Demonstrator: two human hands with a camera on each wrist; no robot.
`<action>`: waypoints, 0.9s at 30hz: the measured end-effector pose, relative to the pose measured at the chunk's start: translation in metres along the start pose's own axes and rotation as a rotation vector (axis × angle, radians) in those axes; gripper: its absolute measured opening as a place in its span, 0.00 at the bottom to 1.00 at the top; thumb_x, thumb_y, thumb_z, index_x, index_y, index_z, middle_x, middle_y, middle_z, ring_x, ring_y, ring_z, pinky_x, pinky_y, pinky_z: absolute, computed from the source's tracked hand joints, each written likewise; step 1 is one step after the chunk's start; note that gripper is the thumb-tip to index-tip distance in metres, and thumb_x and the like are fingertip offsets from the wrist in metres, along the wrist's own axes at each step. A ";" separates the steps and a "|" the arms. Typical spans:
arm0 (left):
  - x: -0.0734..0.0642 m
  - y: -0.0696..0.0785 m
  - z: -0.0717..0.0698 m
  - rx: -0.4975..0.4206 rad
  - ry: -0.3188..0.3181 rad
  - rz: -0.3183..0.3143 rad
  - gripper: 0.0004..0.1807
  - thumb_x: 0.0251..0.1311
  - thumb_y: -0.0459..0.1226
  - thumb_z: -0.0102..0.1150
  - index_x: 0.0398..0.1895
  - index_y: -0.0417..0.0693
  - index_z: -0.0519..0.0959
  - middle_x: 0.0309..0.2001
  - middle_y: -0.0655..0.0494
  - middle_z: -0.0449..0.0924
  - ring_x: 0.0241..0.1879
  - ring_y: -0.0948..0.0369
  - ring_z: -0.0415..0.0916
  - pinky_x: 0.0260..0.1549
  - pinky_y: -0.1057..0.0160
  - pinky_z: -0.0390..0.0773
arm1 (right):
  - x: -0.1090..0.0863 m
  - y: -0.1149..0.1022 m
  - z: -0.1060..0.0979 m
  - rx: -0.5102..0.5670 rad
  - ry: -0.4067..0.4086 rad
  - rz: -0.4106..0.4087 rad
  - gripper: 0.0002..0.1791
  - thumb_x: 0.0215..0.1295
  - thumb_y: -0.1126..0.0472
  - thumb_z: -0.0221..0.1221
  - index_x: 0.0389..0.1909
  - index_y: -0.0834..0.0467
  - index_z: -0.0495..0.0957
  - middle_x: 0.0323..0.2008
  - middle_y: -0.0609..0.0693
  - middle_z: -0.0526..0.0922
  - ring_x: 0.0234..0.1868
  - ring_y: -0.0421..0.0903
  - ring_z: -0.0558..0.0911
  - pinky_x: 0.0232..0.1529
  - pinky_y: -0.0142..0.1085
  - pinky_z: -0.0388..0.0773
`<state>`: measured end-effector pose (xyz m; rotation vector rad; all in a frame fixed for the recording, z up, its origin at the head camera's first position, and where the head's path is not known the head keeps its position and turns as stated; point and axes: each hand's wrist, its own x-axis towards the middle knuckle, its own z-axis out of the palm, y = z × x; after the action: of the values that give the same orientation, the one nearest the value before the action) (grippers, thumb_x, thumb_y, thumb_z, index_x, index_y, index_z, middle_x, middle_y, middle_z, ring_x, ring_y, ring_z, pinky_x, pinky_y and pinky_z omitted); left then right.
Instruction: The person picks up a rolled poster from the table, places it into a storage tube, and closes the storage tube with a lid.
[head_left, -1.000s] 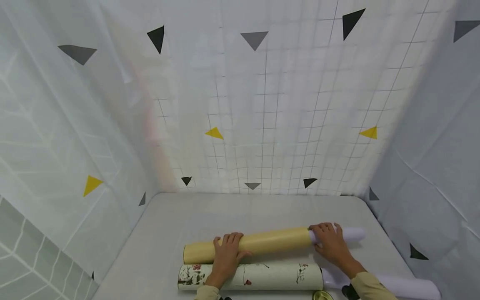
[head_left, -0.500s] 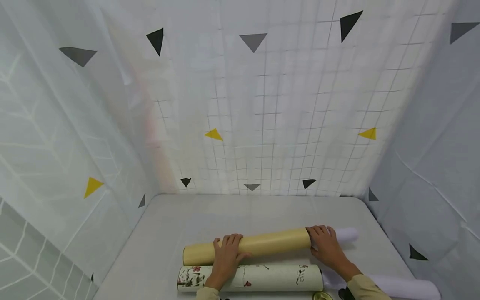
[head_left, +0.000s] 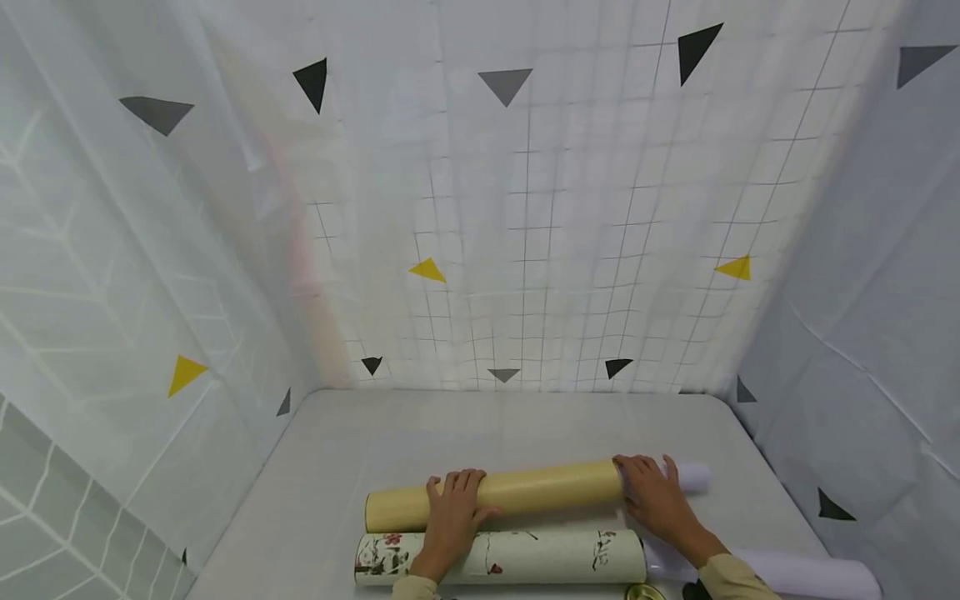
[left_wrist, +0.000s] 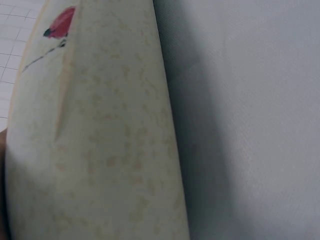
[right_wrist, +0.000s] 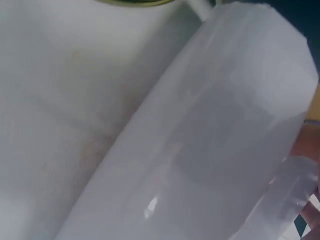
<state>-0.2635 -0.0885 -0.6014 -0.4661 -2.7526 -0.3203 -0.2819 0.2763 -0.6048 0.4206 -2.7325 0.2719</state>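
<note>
A yellow tube (head_left: 551,487) lies across the table, slightly raised at its right end. My left hand (head_left: 452,517) grips it near the left part, fingers over the top and thumb on the near side. From the tube's right end sticks a rolled white sheet (head_left: 693,477). My right hand (head_left: 656,496) holds this roll right at the tube's mouth, its fingertips at the rim. In the right wrist view, fingers (right_wrist: 307,142) show at the right edge around the glossy roll (right_wrist: 285,195). The roll's far portion is hidden inside the tube.
In front lies a pale tube with floral print (head_left: 555,557), seen close in the left wrist view. A second white roll (head_left: 810,573) extends from its right end, under my right forearm. A round gold-rimmed lid (head_left: 643,592) sits at the near edge. White sheeting (head_left: 480,208) encloses the table.
My right hand has moved slightly left to the tube's rim, and less of the white roll shows beyond it. My left hand keeps its place on the yellow tube.
</note>
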 end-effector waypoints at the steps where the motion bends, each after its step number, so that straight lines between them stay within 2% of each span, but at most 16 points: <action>1: 0.000 0.000 0.000 0.001 0.001 -0.001 0.35 0.59 0.66 0.54 0.62 0.57 0.76 0.58 0.59 0.80 0.56 0.55 0.75 0.57 0.39 0.66 | -0.001 0.001 0.000 -0.005 0.009 0.002 0.38 0.47 0.68 0.77 0.62 0.60 0.75 0.55 0.56 0.84 0.59 0.60 0.79 0.63 0.74 0.58; 6: -0.001 0.001 0.000 0.010 0.021 0.009 0.34 0.59 0.66 0.54 0.62 0.57 0.76 0.57 0.59 0.80 0.56 0.55 0.75 0.56 0.39 0.66 | -0.005 0.011 -0.002 -0.081 0.073 0.044 0.37 0.43 0.74 0.73 0.60 0.64 0.74 0.56 0.62 0.81 0.61 0.64 0.75 0.63 0.74 0.59; 11: -0.002 0.002 -0.003 -0.002 0.040 0.016 0.33 0.58 0.64 0.57 0.60 0.56 0.77 0.56 0.58 0.81 0.54 0.54 0.75 0.55 0.39 0.66 | -0.009 0.021 -0.005 -0.127 0.123 0.141 0.30 0.50 0.74 0.68 0.58 0.68 0.74 0.56 0.66 0.80 0.60 0.66 0.74 0.62 0.75 0.59; 15: -0.002 0.003 -0.003 -0.015 0.013 0.000 0.34 0.58 0.65 0.56 0.60 0.56 0.76 0.57 0.58 0.80 0.55 0.54 0.75 0.56 0.39 0.66 | -0.015 0.026 -0.005 -0.144 0.095 0.202 0.25 0.52 0.75 0.66 0.54 0.70 0.76 0.56 0.67 0.79 0.60 0.68 0.73 0.62 0.75 0.59; 18: -0.002 0.003 -0.002 -0.006 -0.001 -0.003 0.34 0.58 0.65 0.56 0.61 0.56 0.76 0.57 0.59 0.80 0.55 0.55 0.74 0.56 0.39 0.65 | -0.017 0.028 -0.007 -0.142 0.061 0.217 0.22 0.50 0.76 0.66 0.50 0.69 0.78 0.55 0.68 0.80 0.60 0.69 0.73 0.63 0.76 0.59; 27: -0.001 0.000 0.001 0.012 0.029 0.004 0.34 0.57 0.66 0.55 0.60 0.57 0.76 0.56 0.59 0.80 0.54 0.55 0.75 0.55 0.39 0.66 | -0.016 0.026 -0.013 -0.134 0.032 0.235 0.23 0.51 0.74 0.70 0.50 0.68 0.77 0.52 0.67 0.82 0.60 0.68 0.74 0.65 0.75 0.56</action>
<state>-0.2629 -0.0880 -0.6031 -0.4602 -2.7240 -0.3069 -0.2716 0.3076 -0.6023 0.0579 -2.7482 0.1529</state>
